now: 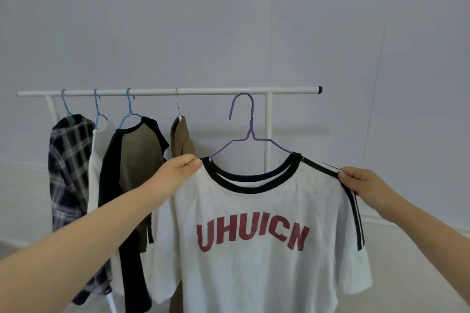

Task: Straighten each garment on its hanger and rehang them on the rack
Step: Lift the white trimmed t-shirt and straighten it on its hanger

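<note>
- Rack (pixel 167 91): four garments hang at left
- Left hand (pixel 178 173): pinches the tee (pixel 256 241) at one shoulder
- Tee: held level before the rail on its hanger (pixel 250 134), front toward camera, shoulders running left–right
- Right hand (pixel 361 183): grips the other shoulder; rehanging step, hook apparently still below the rail, so lift next

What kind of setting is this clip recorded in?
Probably a plain room at home, or a staged laundry corner. A freestanding white clothes rack stands against a bare pale wall, with four garments hanging on it and a white printed T-shirt on a purple hanger held up.
</note>
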